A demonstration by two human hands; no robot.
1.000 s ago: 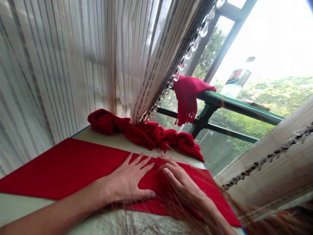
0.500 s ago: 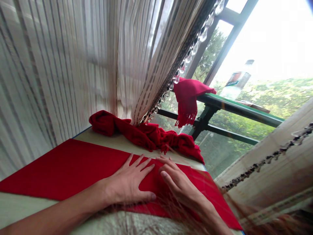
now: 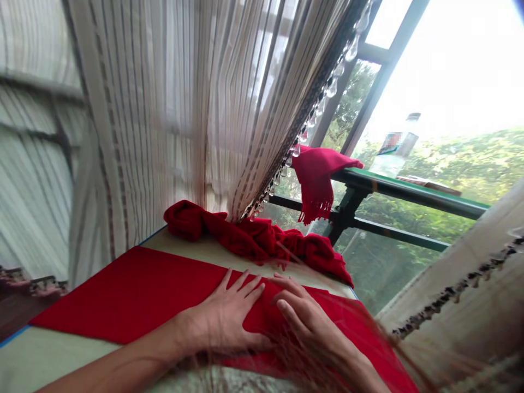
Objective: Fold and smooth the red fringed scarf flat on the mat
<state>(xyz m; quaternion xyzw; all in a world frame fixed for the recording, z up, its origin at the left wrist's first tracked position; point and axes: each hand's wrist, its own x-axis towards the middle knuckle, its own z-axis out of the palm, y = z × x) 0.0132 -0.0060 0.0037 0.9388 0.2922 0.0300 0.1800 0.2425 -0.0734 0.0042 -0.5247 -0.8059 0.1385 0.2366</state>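
A flat red cloth (image 3: 164, 295) is spread over the pale table top, its far edge running away to the right. My left hand (image 3: 229, 314) lies palm down on it, fingers spread. Close beside, my right hand (image 3: 305, 314) rests on the cloth with its fingers slightly bent and its thumb apart from them. A layered edge of the cloth shows just beyond the right hand. Blurred strands of hair hang across the bottom of the view and partly cover the left thumb and the near edge of the cloth.
Crumpled red scarves (image 3: 262, 240) lie along the table's far edge. A fringed red scarf (image 3: 315, 180) hangs over a dark green rail (image 3: 413, 194), on which a clear bottle (image 3: 395, 150) stands. A striped sheer curtain (image 3: 164, 109) hangs at the left, another curtain (image 3: 462, 284) at the right.
The camera has turned slightly left and up, so the scene sits farther right and lower. Both hands keep nearly the same place and pose on the cloth.
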